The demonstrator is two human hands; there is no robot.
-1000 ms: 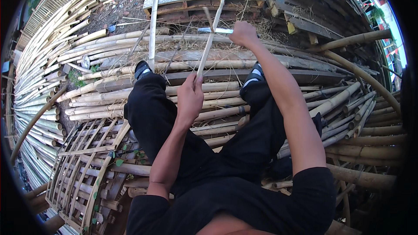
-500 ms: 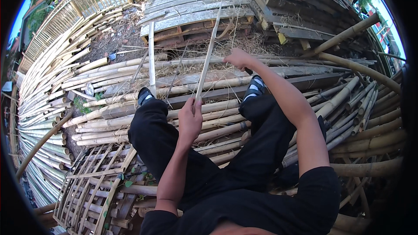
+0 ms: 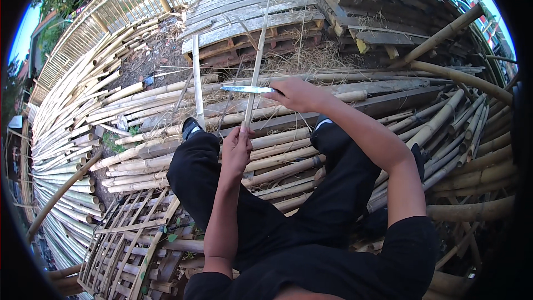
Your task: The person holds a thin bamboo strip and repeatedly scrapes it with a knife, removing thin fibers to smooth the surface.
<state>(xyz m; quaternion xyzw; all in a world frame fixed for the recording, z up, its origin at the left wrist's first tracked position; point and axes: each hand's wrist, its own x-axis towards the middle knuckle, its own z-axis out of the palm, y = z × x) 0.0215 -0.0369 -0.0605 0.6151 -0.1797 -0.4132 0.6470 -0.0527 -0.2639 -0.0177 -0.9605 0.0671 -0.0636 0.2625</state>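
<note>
My left hand [image 3: 237, 150] is closed round the lower end of a long, thin bamboo strip [image 3: 258, 55], which points away from me toward the pallet. In my right hand [image 3: 300, 94] is a knife, its handle hidden by my fingers. The shiny knife blade [image 3: 241, 89] points left and lies across the strip, above my left hand; whether it cuts in cannot be told. Another pale bamboo strip [image 3: 197, 80] stands by my left foot, its upper end near the pallet's front edge.
Bamboo poles [image 3: 283, 150] lie under and around my legs. A wooden pallet [image 3: 250, 3] with a slatted top sits ahead, beside stacked dark planks [image 3: 383, 16]. More poles [image 3: 61, 161] spread at the left. A woven bamboo lattice [image 3: 127, 250] lies near left; dry shavings [image 3: 311, 53] litter the ground.
My right hand has turned and moved slightly nearer, bringing the knife blade into view across the strip. The strip's far end has shifted left; my left hand still holds it.
</note>
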